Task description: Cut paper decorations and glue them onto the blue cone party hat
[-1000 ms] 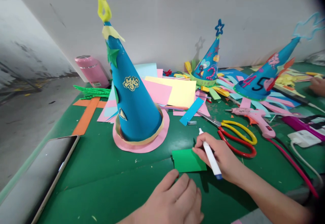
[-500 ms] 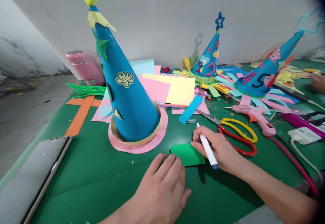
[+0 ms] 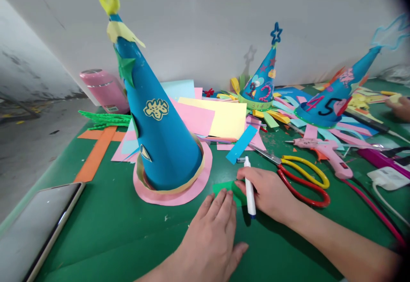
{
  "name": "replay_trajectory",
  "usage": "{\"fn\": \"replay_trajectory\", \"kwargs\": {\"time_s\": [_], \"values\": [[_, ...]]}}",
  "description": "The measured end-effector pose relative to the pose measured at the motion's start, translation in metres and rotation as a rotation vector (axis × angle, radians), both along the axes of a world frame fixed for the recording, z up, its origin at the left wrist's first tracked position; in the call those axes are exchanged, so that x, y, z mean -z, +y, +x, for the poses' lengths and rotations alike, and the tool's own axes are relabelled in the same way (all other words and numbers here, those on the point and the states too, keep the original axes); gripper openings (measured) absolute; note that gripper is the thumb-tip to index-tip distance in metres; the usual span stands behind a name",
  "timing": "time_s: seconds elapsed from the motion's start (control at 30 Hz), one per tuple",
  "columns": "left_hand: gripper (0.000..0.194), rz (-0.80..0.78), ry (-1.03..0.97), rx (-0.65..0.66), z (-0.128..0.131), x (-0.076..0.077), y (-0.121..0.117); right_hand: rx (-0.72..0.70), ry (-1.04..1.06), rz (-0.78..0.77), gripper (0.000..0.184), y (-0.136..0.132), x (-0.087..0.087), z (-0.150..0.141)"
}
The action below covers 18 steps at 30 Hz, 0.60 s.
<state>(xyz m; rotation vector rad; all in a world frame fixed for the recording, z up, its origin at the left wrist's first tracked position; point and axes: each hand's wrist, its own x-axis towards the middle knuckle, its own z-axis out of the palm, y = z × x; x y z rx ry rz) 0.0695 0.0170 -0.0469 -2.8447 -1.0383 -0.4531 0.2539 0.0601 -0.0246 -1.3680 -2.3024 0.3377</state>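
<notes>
A small green paper rectangle (image 3: 229, 187) lies on the green table in front of me. My left hand (image 3: 211, 231) rests flat, its fingertips on the paper's near left part. In my right hand (image 3: 269, 192) is a white marker (image 3: 250, 194), its blue end toward me; the hand covers the paper's right side. The marker's small cap (image 3: 241, 160) lies just beyond. A tall blue paper cone hat (image 3: 166, 141) stands to the left on a pink brim (image 3: 205, 167), with a yellow cloud shape on its side and a yellow loop on top.
Scissors (image 3: 304, 188) with red and yellow handles and a pink glue gun (image 3: 323, 149) lie right. Two decorated cone hats (image 3: 261, 81) stand behind among paper strips. A phone (image 3: 41, 226), green pipe cleaners (image 3: 105, 120) and a pink bottle (image 3: 105, 92) are left. Another person's hand (image 3: 400, 109) shows far right.
My left hand has slid forward and further onto the green paper. My right hand has shifted slightly left with the marker, which stands more upright in the picture. The view has tilted a little.
</notes>
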Motion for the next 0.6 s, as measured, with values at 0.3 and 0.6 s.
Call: {"fn": "replay_trajectory", "kwargs": {"time_s": [0.3,0.6], "values": [[0.048,0.092,0.05,-0.101,-0.015,-0.029,0.024,0.029,0.059,0.008,0.009,0.001,0.005,-0.001],[0.047,0.169,0.069,-0.204,-0.032,-0.03,0.03,0.04,0.102,-0.02,0.007,0.0,0.002,-0.002]]}}
